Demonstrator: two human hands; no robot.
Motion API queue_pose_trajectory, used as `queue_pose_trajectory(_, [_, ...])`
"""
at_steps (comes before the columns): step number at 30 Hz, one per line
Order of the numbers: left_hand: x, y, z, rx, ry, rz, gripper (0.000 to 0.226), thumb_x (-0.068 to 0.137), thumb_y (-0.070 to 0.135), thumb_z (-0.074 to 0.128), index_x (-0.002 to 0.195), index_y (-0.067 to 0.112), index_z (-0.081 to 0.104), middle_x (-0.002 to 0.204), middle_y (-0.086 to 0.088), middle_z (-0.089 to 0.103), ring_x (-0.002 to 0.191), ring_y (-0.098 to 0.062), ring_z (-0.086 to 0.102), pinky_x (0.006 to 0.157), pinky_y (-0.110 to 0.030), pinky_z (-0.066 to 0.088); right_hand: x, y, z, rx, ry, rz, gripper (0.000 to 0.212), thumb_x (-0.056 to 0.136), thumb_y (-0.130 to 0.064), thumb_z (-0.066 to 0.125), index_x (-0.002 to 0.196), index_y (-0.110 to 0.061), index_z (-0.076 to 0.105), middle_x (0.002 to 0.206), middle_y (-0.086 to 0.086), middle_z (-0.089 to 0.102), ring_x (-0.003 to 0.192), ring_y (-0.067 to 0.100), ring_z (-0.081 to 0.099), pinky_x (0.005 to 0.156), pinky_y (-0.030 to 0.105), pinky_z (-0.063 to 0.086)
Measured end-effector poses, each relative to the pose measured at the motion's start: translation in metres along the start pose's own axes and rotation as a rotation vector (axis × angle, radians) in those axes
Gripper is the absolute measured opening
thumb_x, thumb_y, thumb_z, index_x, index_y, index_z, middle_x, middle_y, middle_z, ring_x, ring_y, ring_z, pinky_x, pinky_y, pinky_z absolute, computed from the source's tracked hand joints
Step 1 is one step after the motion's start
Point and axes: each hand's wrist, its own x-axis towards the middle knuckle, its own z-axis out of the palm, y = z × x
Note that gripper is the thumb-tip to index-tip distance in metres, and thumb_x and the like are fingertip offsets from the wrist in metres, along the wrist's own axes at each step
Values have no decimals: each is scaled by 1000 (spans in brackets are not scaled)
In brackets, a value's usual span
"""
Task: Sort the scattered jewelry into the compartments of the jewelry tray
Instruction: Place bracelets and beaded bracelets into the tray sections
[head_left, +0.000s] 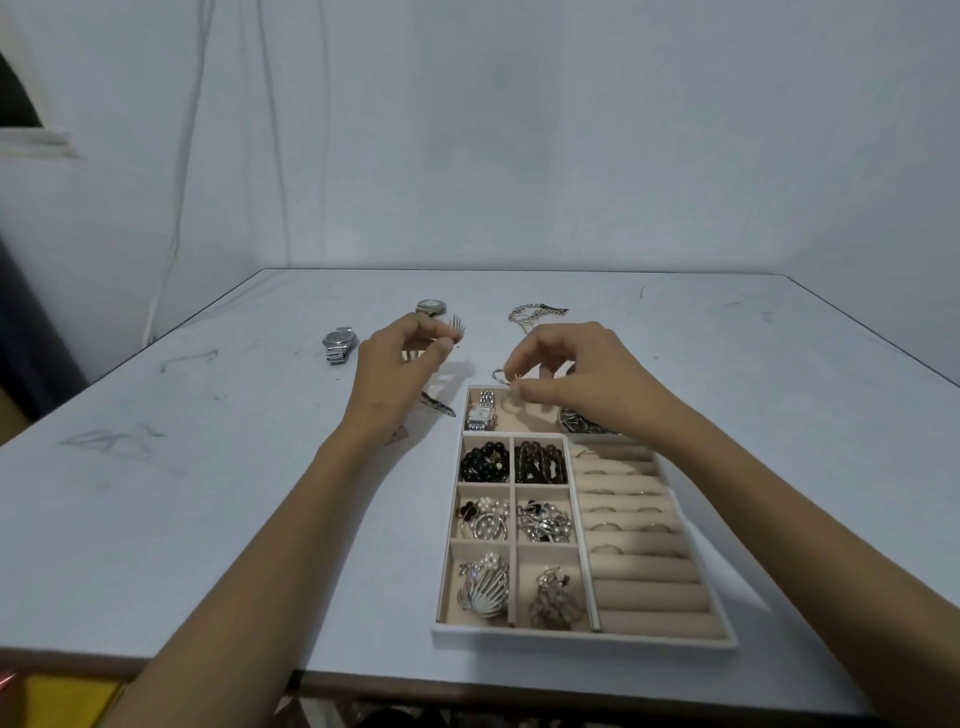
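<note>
Your right grip (576, 374) pinches a small hoop (501, 375) between thumb and forefinger, just above the far rim of the tray (582, 638). The tray sits toward the near edge of the desk (208, 519), right of its middle.

The long compartment at the tray's far end already holds a square watch (480, 413) on its left and a dark tangle (582, 423) on its right, partly hidden by your wrist. The bare patch between them looks like the spot under your fingers.

If the hoop is a ring, it belongs in the padded rolls (639, 519) along the tray's right side. At this size I can't tell what it is, so check before you let go. Lower it until it touches the lining, then open your fingers; dropped from a height, it may bounce over the rim.

Your left grip (397, 364) hovers over the desk with fingers curled, close to a pronged comb (457, 327). I can't tell whether it holds anything. Two round watches (340, 343) and a chain (535, 313) lie toward the far edge, not yet sorted.
</note>
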Motion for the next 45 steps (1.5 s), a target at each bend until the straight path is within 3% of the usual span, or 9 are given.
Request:
queue_pose_trajectory(5, [-17,21,-4,-197,-17,-78,12,86,-3,61,91,5,69,88,-4,71,83,-18,69,76,-26,57,-22,-3,-4,198,-85,-11,19,74,-2,77,90,-10,70,79,-12,70,62,5,53,61,14,42])
queue_pose_trajectory(12, [-26,34,-10,-396,-62,-158,24,86,-7,59,105,5,65,89,-2,71,80,-17,68,72,-24,55,-41,-8,-16,313,-267,-4,22,74,3,77,94,-6,74,83,-2,74,74,15,64,74,20,53])
queue_pose_trajectory(15, [-27,37,-14,-414,-159,-187,28,86,-5,58,112,0,66,97,-9,71,83,-17,66,76,-25,53,-45,-9,-20,302,-304,-17,16,73,0,78,88,-4,75,94,2,75,92,31,69,87,31,55])
queue_pose_trajectory(18, [-31,42,-16,-405,-289,-194,26,87,-4,55,110,2,67,101,-10,72,88,-16,66,79,-24,54,-46,-11,-23,293,-341,-31,14,74,1,77,88,-1,75,96,6,75,96,34,67,84,31,54])
queue_pose_trajectory(24, [-36,49,-19,-316,-429,-148,22,86,-3,59,99,8,72,108,-10,72,104,-19,66,87,-23,52,-50,-19,-27,269,-441,-74,15,72,2,78,86,-2,76,96,7,73,86,7,64,70,18,45])
queue_pose_trajectory(33, [-36,51,-21,-255,-479,-116,17,78,2,68,87,12,78,108,1,70,98,-17,64,89,-29,51,-54,-22,-25,218,-612,-113,15,71,-5,80,86,-5,78,88,9,73,84,42,61,75,57,47])
queue_pose_trajectory(39, [-38,54,-23,-267,-492,-139,18,70,17,71,86,13,78,97,-4,70,91,-25,62,98,-49,44,-56,-23,-23,154,-748,-81,16,71,-1,80,86,-3,77,88,10,73,79,31,64,70,34,47])
queue_pose_trajectory(43, [-40,56,-23,-257,-521,-140,17,75,2,68,83,15,78,95,-2,73,92,-18,67,94,-36,52,-57,-24,-22,132,-761,-89,16,70,-2,81,86,-4,78,84,15,66,67,10,52,61,19,39])
queue_pose_trajectory(45, [-41,56,-22,-261,-535,-140,22,79,-5,65,83,13,78,93,-4,73,91,-15,68,84,-25,55,-57,-24,-22,122,-763,-94,17,70,-4,82,86,-8,79,82,16,59,69,11,48,61,22,37])
